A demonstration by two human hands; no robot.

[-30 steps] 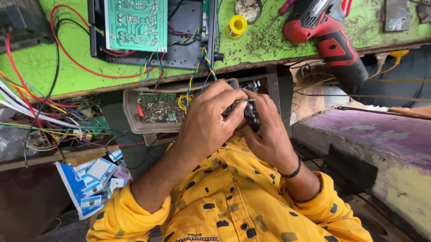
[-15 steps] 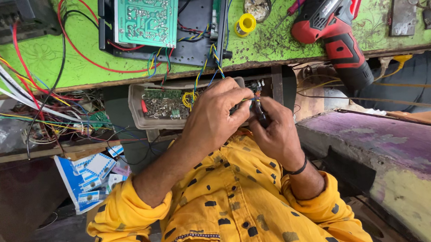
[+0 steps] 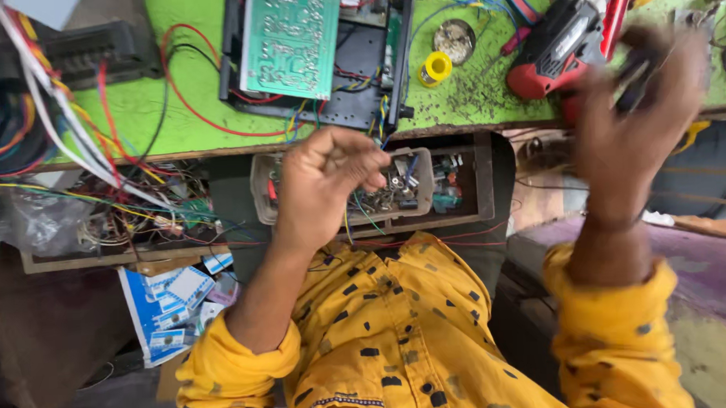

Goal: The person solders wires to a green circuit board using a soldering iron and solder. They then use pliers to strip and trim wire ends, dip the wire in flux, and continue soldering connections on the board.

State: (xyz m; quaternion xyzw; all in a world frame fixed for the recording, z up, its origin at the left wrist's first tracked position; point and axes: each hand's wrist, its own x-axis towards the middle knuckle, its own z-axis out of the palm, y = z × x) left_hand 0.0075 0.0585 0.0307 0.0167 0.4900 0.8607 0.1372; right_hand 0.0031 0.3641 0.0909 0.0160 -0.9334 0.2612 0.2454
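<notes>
My left hand (image 3: 323, 180) is curled into a fist over a clear tray of small electronic parts (image 3: 402, 191) in the open shelf under the bench; nothing shows between its fingers. Raised to the right and blurred by motion, my right hand (image 3: 630, 127) has its fingers closed on a small black part (image 3: 636, 76). It sits just in front of a red-and-black power drill (image 3: 567, 46) lying on the green workbench (image 3: 188, 114). Yellow spotted sleeves cover both of my arms.
A green circuit board (image 3: 290, 40) rests on a black chassis at the bench's back, with a yellow roll (image 3: 436, 67) beside it. Tangled coloured wires (image 3: 50, 144) fill the left. Blue-and-white cartons (image 3: 172, 306) lie below. A purple surface (image 3: 713, 282) stands at the right.
My hands were joined over the tray around the black part. The right hand has since swung up and to the right with it, while the left stayed over the tray.
</notes>
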